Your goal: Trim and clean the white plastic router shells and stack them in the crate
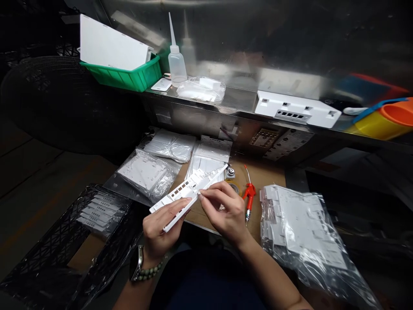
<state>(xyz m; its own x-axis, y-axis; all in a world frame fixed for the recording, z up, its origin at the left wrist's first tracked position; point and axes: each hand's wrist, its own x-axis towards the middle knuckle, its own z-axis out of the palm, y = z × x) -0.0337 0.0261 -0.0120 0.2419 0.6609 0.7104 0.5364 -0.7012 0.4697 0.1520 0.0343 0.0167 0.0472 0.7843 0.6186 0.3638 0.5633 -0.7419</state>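
Above the near edge of the bench, the left hand grips a white housing by its near-left end, fingers closed round it and thumb along the top. The right hand has thumb and forefinger nearly together at the middle of its right-hand side; whether a small piece sits between them I cannot tell. The housing thus lies between the two hands, its long axis slanting from near left to far right, the narrow tip pointing at the bench's far edge and the row of square openings on its left side. Just right of the right hand lies a red air gun; bagged panels cover the bench's right edge. Beyond the far edge, a shelf carries a green bin, a squeeze bottle and a slotted cover.
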